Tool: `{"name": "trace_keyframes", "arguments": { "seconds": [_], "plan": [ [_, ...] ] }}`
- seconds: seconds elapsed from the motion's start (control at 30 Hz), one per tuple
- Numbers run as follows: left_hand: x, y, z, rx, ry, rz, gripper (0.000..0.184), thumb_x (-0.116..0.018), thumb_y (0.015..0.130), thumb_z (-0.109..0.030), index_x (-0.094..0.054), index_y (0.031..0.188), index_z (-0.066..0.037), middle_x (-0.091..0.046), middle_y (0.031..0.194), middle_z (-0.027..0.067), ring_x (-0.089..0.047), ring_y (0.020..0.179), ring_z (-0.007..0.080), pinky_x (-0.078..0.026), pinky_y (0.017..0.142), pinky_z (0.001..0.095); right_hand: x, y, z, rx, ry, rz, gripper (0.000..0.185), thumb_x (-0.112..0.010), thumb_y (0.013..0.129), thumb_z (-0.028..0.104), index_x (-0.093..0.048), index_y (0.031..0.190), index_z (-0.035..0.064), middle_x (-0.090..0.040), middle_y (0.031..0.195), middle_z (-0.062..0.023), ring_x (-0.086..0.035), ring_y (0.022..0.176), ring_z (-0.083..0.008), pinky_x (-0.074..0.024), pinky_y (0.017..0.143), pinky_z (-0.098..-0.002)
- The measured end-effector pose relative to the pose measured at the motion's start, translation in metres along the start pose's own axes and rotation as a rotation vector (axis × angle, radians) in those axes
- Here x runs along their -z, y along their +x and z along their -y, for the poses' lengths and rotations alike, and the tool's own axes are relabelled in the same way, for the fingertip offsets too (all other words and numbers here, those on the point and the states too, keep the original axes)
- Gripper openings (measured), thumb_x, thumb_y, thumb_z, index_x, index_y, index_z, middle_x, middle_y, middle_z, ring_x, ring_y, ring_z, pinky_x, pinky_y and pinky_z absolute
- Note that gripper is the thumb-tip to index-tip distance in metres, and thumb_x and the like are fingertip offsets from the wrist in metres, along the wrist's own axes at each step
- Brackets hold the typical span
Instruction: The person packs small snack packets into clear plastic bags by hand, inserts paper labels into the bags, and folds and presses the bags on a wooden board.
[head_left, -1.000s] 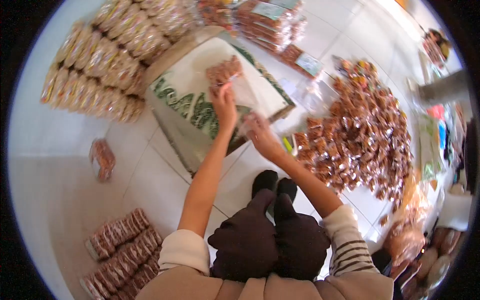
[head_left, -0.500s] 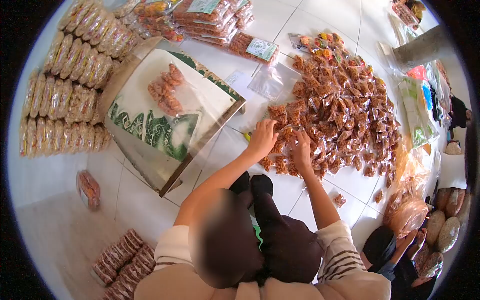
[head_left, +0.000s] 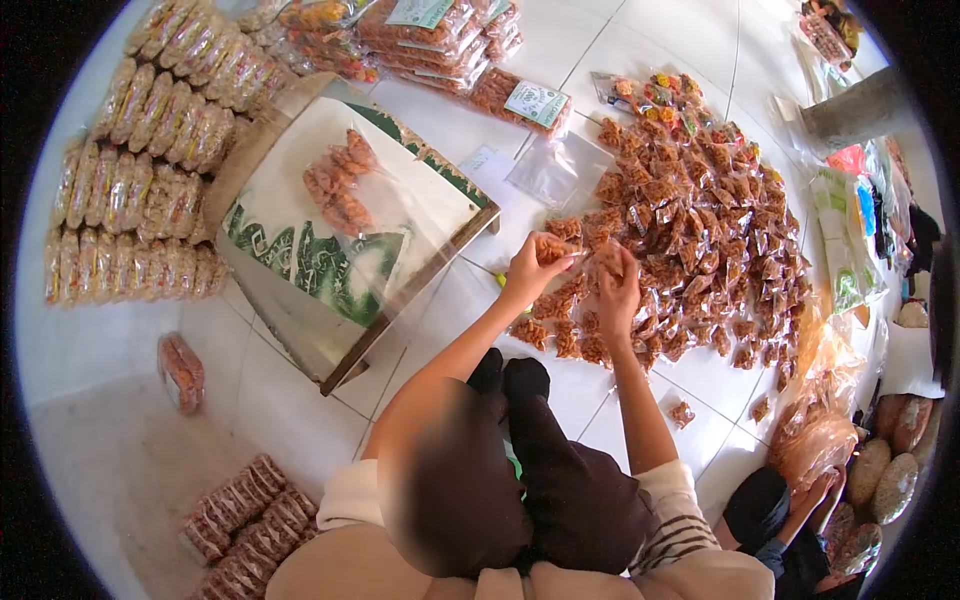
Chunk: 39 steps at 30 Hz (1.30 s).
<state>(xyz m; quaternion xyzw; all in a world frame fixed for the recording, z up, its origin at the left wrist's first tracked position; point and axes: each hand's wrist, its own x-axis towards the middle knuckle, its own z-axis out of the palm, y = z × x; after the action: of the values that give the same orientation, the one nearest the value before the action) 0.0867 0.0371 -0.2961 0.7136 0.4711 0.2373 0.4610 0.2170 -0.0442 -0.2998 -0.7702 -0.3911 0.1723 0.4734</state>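
My left hand [head_left: 538, 266] is at the near left edge of a big pile of small clear packets of brown snack [head_left: 700, 235], its fingers pinched on a small packet. Beside it, my right hand [head_left: 617, 290] closes its fingers on a small snack packet too. Left of my hands stands a low table [head_left: 450, 205] with a white and green top. On it lies a clear bag [head_left: 340, 190] with several brown snack pieces inside.
Stacked long packs [head_left: 150, 190] stand at the left, larger labelled packs [head_left: 520, 100] behind the table. An empty clear bag [head_left: 545, 170] lies near the pile. Dark rolls [head_left: 245, 510] sit at lower left. Another person's hands [head_left: 815, 490] touch an orange bag [head_left: 815, 435] at lower right.
Both hands have left the table for the snack pile and closed on small packets there. The bag of snack pieces now lies untouched on the table. The view has shifted right.
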Motion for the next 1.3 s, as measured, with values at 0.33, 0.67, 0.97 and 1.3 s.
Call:
{"name": "trace_keyframes", "arguments": {
  "seconds": [0.33, 0.67, 0.97, 1.3],
  "plan": [
    [0.074, -0.027, -0.092, 0.036, -0.976, 0.142, 0.034, -0.054, 0.084, -0.009, -0.044, 0.116, -0.001, -0.052, 0.113, 0.0081, -0.052, 0.104, 0.0159, -0.041, 0.093, 0.0308, 0.036, 0.004, 0.103, -0.184, 1.025, 0.221, 0.034, -0.045, 0.086, -0.003, -0.040, 0.118, 0.0063, -0.049, 0.107, -0.0063, -0.047, 0.094, -0.0105, -0.0382, 0.082, -0.0241],
    [0.125, -0.063, -0.073, 0.001, -0.887, -0.048, 0.032, -0.060, 0.082, -0.010, -0.044, 0.109, -0.005, -0.049, 0.103, 0.0043, -0.048, 0.100, 0.0121, -0.040, 0.089, 0.0275, 0.010, -0.025, 0.167, 0.081, 0.880, 0.542, 0.062, -0.067, 0.074, -0.002, -0.031, 0.124, 0.0037, -0.046, 0.118, -0.0120, -0.046, 0.112, -0.0176, -0.0397, 0.093, -0.0335],
    [0.179, -0.126, -0.034, -0.366, 0.290, -0.327, 0.072, -0.068, 0.069, -0.024, -0.033, 0.130, -0.009, -0.034, 0.126, 0.0141, -0.030, 0.121, 0.0295, -0.021, 0.101, 0.0488, 0.001, -0.068, 0.150, 0.151, 0.622, 0.206, 0.058, -0.062, 0.074, -0.007, -0.033, 0.124, 0.0017, -0.045, 0.119, -0.0140, -0.048, 0.108, -0.0207, -0.0421, 0.089, -0.0292],
    [0.158, -0.118, -0.005, -0.421, 0.675, -0.319, 0.046, -0.057, 0.079, -0.022, -0.047, 0.124, -0.018, -0.036, 0.132, 0.0069, -0.025, 0.128, 0.0283, -0.011, 0.102, 0.0595, -0.024, -0.122, 0.094, 0.477, 0.474, 0.412, 0.055, -0.067, 0.070, -0.004, -0.032, 0.112, 0.0034, -0.042, 0.124, -0.0212, -0.048, 0.113, -0.0304, -0.0469, 0.088, -0.0384]
  ]
}}
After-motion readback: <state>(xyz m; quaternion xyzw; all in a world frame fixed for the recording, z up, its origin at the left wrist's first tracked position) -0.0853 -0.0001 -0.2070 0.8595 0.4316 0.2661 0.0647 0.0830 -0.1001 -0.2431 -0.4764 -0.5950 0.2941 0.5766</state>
